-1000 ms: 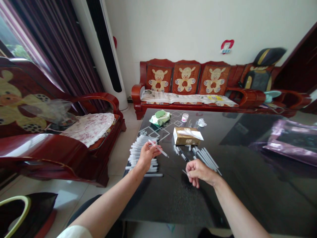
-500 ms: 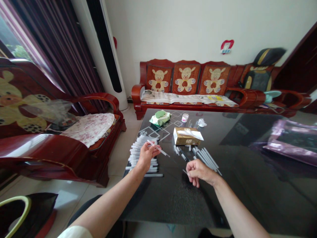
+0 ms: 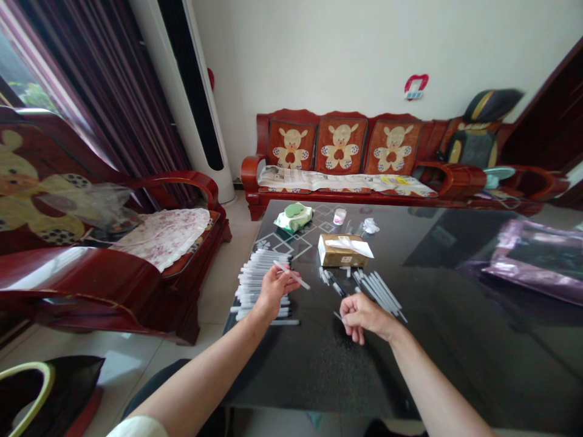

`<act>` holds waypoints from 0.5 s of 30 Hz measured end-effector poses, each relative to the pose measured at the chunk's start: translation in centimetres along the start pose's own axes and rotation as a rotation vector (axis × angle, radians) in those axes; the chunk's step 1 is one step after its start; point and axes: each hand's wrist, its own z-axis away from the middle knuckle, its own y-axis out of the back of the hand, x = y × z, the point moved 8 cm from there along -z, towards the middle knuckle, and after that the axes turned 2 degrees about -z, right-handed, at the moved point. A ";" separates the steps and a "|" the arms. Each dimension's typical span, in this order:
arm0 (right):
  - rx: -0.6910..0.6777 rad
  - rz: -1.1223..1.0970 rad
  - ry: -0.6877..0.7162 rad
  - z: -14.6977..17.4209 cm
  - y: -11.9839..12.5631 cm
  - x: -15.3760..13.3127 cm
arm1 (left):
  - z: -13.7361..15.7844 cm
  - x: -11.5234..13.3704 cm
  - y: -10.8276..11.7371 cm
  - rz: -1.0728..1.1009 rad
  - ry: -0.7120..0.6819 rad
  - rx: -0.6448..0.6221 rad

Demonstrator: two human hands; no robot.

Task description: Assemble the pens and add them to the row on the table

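Note:
My left hand [image 3: 273, 290] pinches a whitish pen barrel [image 3: 299, 279] between thumb and fingers, its far end pointing right and down. Under and behind that hand lies a row of similar pale pens [image 3: 255, 276], some with dark ends, along the table's left side. My right hand [image 3: 362, 317] is closed, with a thin stick [image 3: 337, 316] poking out left of the thumb; its kind is too small to tell. Beyond this hand lie several pale tubes [image 3: 382, 290] side by side, and some pen caps and dark pieces [image 3: 334, 282].
On the dark glossy table [image 3: 291, 370] stand a tissue box [image 3: 341, 258], a green wipes pack [image 3: 294, 218], a small white cup [image 3: 339, 216] and a crumpled tissue [image 3: 370, 226]. A purple-edged clear bag [image 3: 537, 261] lies at right. Wooden sofas [image 3: 214, 188] stand around.
The pen barrel in my left hand has shifted slightly, and the dark tip seen at its lower end no longer shows. My right hand has barely moved.

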 end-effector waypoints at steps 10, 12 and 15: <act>0.004 0.002 0.011 -0.2 0.0 0.0 | 0.9 -0.4 -1.1 -0.113 0.070 -0.087; 0.018 -0.016 0.022 -0.3 -0.1 -0.2 | 1.3 -1.1 -1.4 -0.138 0.105 -0.107; 0.053 -0.057 0.053 -0.7 -0.5 -0.6 | 1.9 -2.4 -2.2 -0.139 0.153 -0.168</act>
